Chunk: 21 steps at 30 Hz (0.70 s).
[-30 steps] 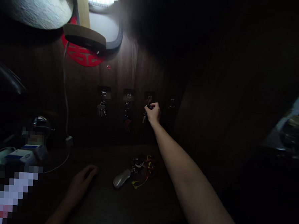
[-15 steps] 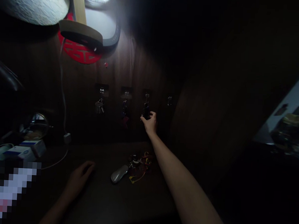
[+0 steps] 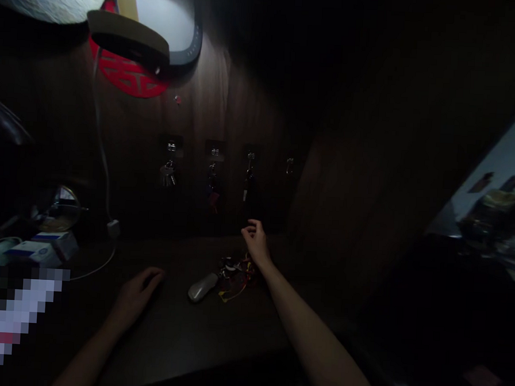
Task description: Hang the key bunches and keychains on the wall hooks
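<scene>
My right hand (image 3: 256, 243) hangs just above a tangled pile of keys and yellow and red cords (image 3: 236, 278) on the dark desk, holding nothing. Its fingers are loosely apart. My left hand (image 3: 139, 295) rests on the desktop, empty, left of a silver oval object (image 3: 201, 287) lying beside the pile. Several small hooks line the wood-veneer wall. A bunch of silver keys (image 3: 167, 175) hangs on the first, dark keys with a red tag (image 3: 213, 186) on the second, and a dark key bunch (image 3: 248, 185) on the third. The fourth hook (image 3: 289, 166) carries nothing.
A lamp with a tan arm (image 3: 127, 36) juts out at the top left, over a red paper ornament (image 3: 128, 77). A white cable runs down to a plug (image 3: 113, 228). Boxes (image 3: 36, 251) and a round mirror (image 3: 60, 210) stand at the left.
My right hand has dropped from the third hook to just above the pile and let go, leaving the dark key bunch hanging there. My left hand stays in place.
</scene>
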Each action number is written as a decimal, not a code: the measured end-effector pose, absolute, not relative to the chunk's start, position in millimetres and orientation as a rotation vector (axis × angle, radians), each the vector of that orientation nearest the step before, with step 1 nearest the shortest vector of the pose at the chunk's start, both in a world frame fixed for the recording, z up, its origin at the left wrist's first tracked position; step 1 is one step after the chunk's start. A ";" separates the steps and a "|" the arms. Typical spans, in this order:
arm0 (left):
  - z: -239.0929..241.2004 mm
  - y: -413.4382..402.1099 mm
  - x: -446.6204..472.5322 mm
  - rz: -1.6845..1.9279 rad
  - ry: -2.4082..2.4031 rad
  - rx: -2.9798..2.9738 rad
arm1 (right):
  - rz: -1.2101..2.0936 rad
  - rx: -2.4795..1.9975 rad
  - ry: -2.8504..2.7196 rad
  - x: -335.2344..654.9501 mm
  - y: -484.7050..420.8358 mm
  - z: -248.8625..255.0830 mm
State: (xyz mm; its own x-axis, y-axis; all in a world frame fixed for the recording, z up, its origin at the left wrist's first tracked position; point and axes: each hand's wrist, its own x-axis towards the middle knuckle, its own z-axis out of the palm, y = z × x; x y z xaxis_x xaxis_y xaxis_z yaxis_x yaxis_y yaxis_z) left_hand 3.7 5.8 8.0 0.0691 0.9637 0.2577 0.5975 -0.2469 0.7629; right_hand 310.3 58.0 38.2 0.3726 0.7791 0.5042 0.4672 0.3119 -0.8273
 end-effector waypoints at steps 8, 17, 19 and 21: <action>2.7 5.0 7.8 1.094 1.478 2.086 | 0.072 -1.636 -1.764 304.8 10.1 16.3; 5.0 5.3 22.0 0.983 1.355 2.248 | -0.066 -1.669 -1.835 285.2 -3.9 -3.5; 7.1 7.0 31.8 0.972 1.333 2.227 | -0.082 -1.642 -1.839 283.8 -3.1 -5.8; 9.0 10.0 43.7 0.958 1.305 2.193 | -0.084 -1.597 -1.860 283.1 -3.0 -6.5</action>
State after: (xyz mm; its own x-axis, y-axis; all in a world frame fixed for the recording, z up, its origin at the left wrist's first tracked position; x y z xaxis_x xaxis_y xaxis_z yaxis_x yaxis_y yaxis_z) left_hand 43.7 10.0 9.0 0.3243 0.8796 0.3482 0.5958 -0.4758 0.6470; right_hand 283.1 -3.0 -6.5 -0.0210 0.8530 0.5214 0.8964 0.2471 -0.3681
